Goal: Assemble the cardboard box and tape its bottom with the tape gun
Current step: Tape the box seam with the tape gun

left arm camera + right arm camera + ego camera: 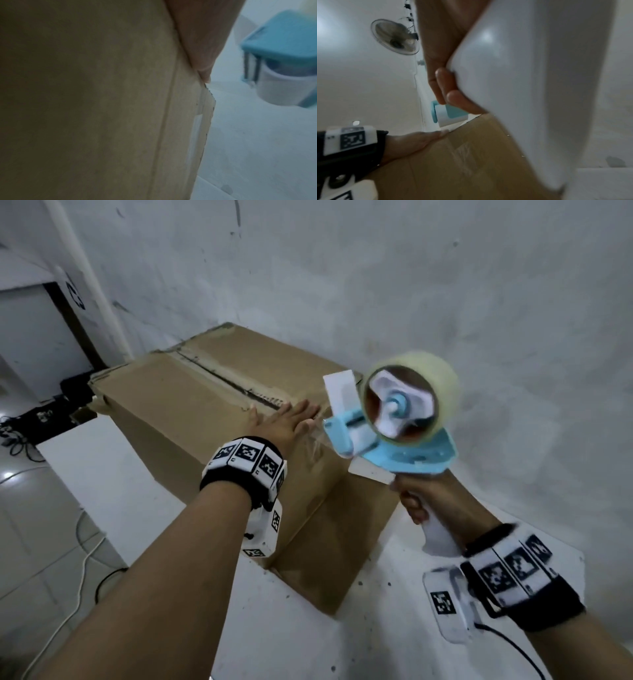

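Note:
A brown cardboard box (191, 412) stands on a white table, its flaps folded shut on top, with a taped centre seam (226, 378). My left hand (291, 421) lies flat with straight fingers on the box's near top edge, pressing down on clear tape there. My right hand (419, 501) grips the white handle of a blue and white tape gun (394, 419), held in the air just right of the box corner. A strip of clear tape (317, 436) runs from the gun to the box. The left wrist view shows the box side (102, 108) and a fingertip (205, 75).
The white table (428, 594) runs out to the right and front of the box. A scuffed white wall (411, 285) stands close behind. Dark cables and devices (41, 419) lie on the floor at left. A wall fan (395, 36) shows in the right wrist view.

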`<state>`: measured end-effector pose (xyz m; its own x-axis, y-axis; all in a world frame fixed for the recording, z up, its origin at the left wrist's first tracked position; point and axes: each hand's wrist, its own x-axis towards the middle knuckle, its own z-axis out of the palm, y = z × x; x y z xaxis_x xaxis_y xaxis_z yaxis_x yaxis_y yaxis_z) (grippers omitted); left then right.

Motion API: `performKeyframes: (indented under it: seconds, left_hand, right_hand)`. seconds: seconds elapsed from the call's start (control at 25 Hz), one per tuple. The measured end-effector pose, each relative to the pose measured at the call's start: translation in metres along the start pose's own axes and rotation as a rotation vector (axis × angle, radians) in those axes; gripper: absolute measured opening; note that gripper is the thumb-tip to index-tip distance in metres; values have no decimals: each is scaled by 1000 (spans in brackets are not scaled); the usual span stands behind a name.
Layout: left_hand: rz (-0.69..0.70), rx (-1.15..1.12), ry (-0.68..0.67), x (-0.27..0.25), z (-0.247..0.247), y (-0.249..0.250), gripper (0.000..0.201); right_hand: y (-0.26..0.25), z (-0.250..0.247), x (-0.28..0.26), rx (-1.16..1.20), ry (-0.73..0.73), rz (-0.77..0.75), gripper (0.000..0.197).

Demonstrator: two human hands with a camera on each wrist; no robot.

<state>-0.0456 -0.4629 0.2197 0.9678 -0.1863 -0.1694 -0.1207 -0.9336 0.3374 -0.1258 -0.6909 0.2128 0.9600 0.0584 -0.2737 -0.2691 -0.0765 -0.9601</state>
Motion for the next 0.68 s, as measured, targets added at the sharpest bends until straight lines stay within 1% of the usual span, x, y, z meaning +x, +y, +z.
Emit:
performKeyframes:
  seconds: [0.08, 0.12, 0.24, 0.32, 0.44, 0.52, 0.56, 0.6, 0.68]
  left_hand:
    - [4, -12, 11, 3, -2, -4, 47]
    - [2, -18, 7, 5, -2, -4, 47]
    - [-17, -30, 6, 7, 1, -1, 48]
    - [-12, -29, 17, 5, 1, -2, 47]
    - [3, 5, 20, 5, 1, -2, 47]
    - [1, -32, 25, 4, 0, 1, 47]
    - [2, -39, 22, 1, 1, 0, 47]
    - [10, -32, 35, 3, -3, -1, 47]
    - [-5, 50, 44, 7, -3, 0, 47]
  right_hand:
    - [8, -6, -6, -36, 31, 15, 35]
    - [10, -8, -5, -91, 38, 8, 36]
    - [17, -5, 1, -216, 54, -21, 33]
    - [23, 4, 14, -204, 35, -10, 32]
    - [38, 19, 35, -189, 16, 140, 31]
    - [70, 19, 39, -302, -15, 212, 30]
    - [90, 17, 31, -368, -33, 249, 28]
    - [105, 13, 30, -359, -13, 309, 26]
    - [120, 0, 26, -186, 100, 404, 30]
